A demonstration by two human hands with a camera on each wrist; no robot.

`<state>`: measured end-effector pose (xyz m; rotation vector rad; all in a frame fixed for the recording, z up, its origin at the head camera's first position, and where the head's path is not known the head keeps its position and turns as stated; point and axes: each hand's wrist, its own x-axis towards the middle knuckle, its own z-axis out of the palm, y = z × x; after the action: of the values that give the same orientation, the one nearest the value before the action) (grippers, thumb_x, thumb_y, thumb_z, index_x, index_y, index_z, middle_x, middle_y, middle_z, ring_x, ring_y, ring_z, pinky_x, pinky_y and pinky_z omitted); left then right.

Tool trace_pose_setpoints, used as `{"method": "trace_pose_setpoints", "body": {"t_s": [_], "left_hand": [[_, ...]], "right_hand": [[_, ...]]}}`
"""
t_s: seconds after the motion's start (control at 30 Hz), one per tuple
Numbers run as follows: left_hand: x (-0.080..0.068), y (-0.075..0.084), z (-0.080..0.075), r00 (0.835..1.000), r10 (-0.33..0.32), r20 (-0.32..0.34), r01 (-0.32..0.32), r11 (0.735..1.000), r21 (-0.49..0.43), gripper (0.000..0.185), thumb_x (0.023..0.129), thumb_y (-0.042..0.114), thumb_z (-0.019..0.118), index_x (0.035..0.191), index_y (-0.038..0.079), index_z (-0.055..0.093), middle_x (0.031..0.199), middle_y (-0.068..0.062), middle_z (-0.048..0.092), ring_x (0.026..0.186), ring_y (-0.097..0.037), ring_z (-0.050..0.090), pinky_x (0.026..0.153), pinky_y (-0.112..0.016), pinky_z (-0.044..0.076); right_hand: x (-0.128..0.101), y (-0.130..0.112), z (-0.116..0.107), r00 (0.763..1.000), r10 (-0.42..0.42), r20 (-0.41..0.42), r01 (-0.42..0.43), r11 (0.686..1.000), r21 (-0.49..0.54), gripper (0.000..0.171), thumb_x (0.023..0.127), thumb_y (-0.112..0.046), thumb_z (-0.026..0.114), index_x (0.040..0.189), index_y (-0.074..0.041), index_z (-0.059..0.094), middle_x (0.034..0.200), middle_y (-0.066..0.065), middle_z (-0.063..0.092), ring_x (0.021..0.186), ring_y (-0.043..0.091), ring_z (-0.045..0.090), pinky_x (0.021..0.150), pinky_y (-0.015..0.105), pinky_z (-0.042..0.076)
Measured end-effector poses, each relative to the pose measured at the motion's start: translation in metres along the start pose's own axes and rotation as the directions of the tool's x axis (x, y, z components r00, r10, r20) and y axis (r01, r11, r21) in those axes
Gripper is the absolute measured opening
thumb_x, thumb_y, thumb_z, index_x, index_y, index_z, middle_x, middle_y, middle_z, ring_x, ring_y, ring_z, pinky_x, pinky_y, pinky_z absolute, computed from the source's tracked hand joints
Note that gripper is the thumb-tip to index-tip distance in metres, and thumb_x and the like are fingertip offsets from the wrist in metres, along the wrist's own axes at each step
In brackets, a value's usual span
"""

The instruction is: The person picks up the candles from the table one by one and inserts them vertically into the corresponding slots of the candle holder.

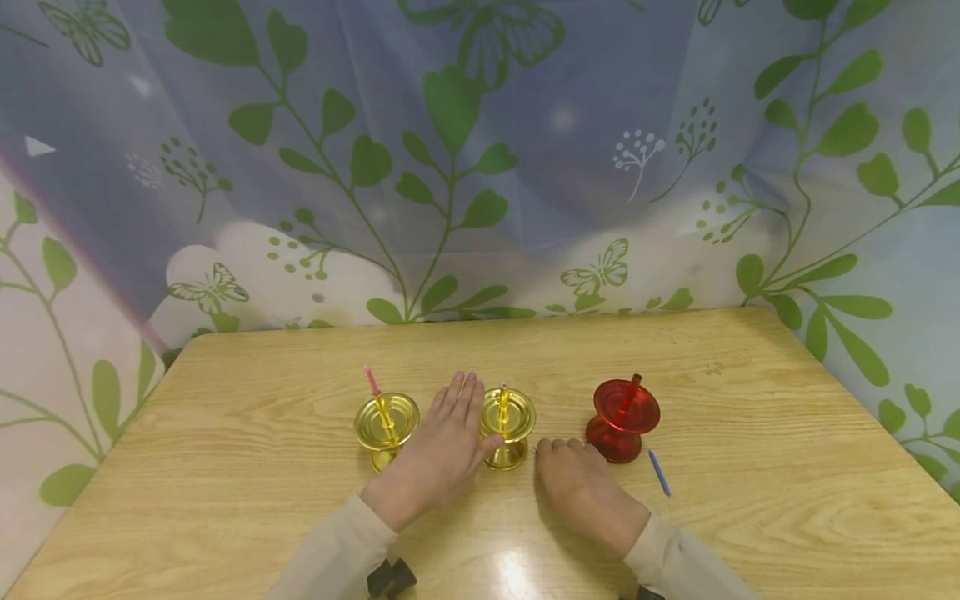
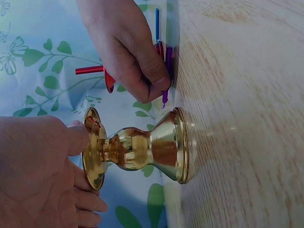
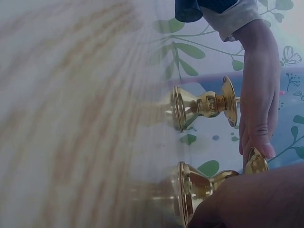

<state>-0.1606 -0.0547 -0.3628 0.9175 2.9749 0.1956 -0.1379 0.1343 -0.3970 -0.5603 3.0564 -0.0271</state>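
Your left hand (image 1: 442,454) lay nearest, fingers straight and together, thumb touching the dish rim of the middle gold candle holder (image 1: 508,427). Your right hand (image 1: 581,487) rested knuckles-up, fingers curled, pinching a purple candle (image 2: 165,76) against the table (image 1: 750,500). Gold candle holder with pink candle (image 1: 386,425) stood left of middle; red candle holder (image 1: 622,421) right, all mid-table. Blue candle (image 1: 659,472) lay beside the red base.
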Motion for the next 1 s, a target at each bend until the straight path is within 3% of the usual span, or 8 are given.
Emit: {"method": "trace_pose_setpoints", "body": {"t_s": [0.27,0.53,1.0], "left_hand": [[-0.0005,0.0001,-0.0004,1.0,0.003,-0.008,-0.003,1.0,0.007,0.071,0.105,0.044,0.029,0.148,-0.012,0.019,0.155,-0.028,0.015,0.145,-0.038,0.008,0.118,-0.047,0.011],[-0.0004,0.0007,-0.0006,1.0,0.001,-0.002,-0.001,1.0,0.015,0.072,0.105,0.044,0.029,0.148,-0.012,0.019,0.155,-0.027,0.015,0.145,-0.038,0.008,0.118,-0.046,0.011],[-0.0002,0.0,0.0003,1.0,0.004,-0.012,-0.004,1.0,0.001,0.071,0.105,0.044,0.028,0.148,-0.012,0.019,0.155,-0.028,0.015,0.145,-0.038,0.008,0.118,-0.047,0.011]], "right_hand": [[-0.0002,-0.0001,-0.0007,1.0,0.005,-0.007,-0.005,1.0,-0.018,0.015,0.084,0.001,0.065,0.081,-0.002,0.051,0.071,0.007,0.049,0.068,0.025,0.055,0.062,0.04,0.05],[-0.0015,-0.0003,0.001,0.996,-0.015,-0.083,0.011,0.999,-0.047,0.011,0.088,-0.002,0.062,0.086,0.0,0.052,0.074,0.007,0.042,0.071,0.023,0.047,0.059,0.037,0.046],[-0.0022,-0.0002,0.0015,0.989,-0.027,-0.144,0.025,1.0,-0.013,0.015,0.084,0.004,0.064,0.085,0.0,0.05,0.075,0.006,0.038,0.071,0.023,0.042,0.058,0.034,0.041]]}}
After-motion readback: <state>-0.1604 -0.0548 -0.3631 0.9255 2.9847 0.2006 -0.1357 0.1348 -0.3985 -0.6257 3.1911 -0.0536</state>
